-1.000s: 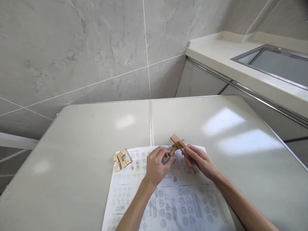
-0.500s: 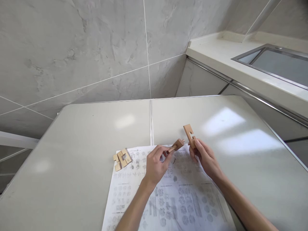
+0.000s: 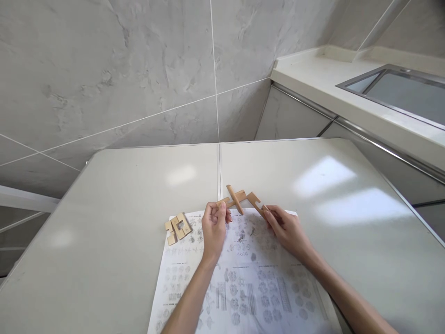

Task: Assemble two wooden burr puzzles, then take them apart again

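Observation:
My left hand point(image 3: 213, 226) pinches a small cross of two joined wooden puzzle pieces point(image 3: 234, 198) by its left end, just above the table. My right hand point(image 3: 285, 228) pinches a separate notched wooden piece point(image 3: 256, 203) by its lower end; its upper end comes close to the cross, and I cannot tell whether they touch. Both hands hover over the top edge of a printed instruction sheet point(image 3: 243, 278). A small cluster of loose wooden pieces point(image 3: 177, 228) lies at the sheet's top left corner.
The sheet lies on a pale grey table point(image 3: 121, 222) with a seam down its middle. A tiled wall stands behind it. At the right a white counter point(image 3: 330, 88) holds a steel sink point(image 3: 399, 90).
My right hand first pulled the notched piece off the crossed assembly and lifted it, then lowered it back towards the pieces in my left hand. My left hand shifted left.

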A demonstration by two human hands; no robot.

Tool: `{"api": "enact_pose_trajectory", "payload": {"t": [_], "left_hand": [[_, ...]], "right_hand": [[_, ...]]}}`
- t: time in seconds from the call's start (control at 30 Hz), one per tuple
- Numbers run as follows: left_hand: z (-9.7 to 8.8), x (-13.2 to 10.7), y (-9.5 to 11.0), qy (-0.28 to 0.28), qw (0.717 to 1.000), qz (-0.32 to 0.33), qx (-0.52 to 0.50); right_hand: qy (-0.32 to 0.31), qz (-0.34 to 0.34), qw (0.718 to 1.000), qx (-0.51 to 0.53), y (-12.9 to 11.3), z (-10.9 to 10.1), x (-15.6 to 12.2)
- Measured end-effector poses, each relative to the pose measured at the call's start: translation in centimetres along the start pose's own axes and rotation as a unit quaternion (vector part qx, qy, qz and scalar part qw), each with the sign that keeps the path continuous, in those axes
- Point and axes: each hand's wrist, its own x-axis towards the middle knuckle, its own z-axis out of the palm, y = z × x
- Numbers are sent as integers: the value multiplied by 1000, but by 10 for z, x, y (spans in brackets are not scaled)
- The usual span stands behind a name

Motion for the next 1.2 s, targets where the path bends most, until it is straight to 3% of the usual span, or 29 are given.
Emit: {"api": "enact_pose_trajectory", "payload": {"t": [0.43,0.77,1.2], "left_hand": [[2,0,0,6,1000,3,-3],[2,-1,1,-7,1000,10,20],[1,-4,-1,-54,997,23,52]], "right_hand": [[-77,-84,986,-118,1,1,-4],[-42,-130,973,-187,6,7,-4],[0,-101,978,-181,5,9,-3]]}}
